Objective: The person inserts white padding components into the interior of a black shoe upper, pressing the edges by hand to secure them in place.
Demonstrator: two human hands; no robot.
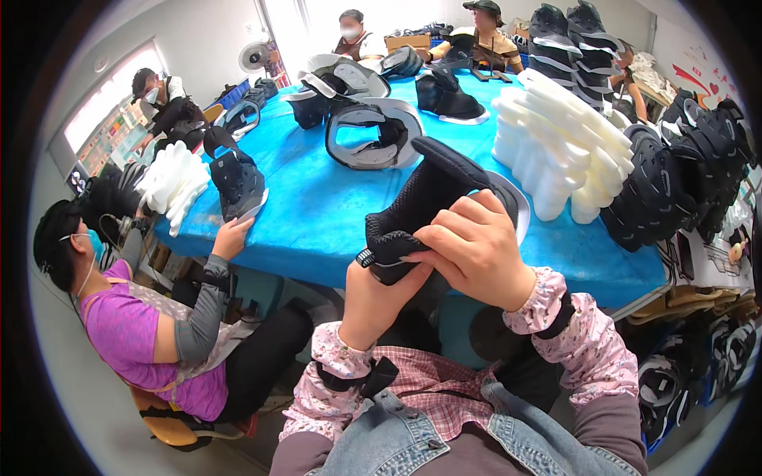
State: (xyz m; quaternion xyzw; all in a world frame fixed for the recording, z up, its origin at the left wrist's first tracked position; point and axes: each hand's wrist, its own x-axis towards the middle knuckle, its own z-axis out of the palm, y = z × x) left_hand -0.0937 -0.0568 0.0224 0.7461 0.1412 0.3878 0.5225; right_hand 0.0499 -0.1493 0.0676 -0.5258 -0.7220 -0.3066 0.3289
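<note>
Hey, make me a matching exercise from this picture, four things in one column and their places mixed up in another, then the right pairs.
Things
1. Black high-topped mesh shoe upper
2. Larger pile of curved white foam-like pieces
3. Pale round fan
4. Purple short-sleeved shirt

Places
A. Back of the room
B. Worn by the seated person at left
C. Held in the left hand and right hand
D. Right side of the blue table cover

Pairs: 1-C, 2-D, 3-A, 4-B

Black mesh shoe upper (425,189) with small striped tab (365,258), tilted, between left hand (379,303) and right hand (480,254)
</note>
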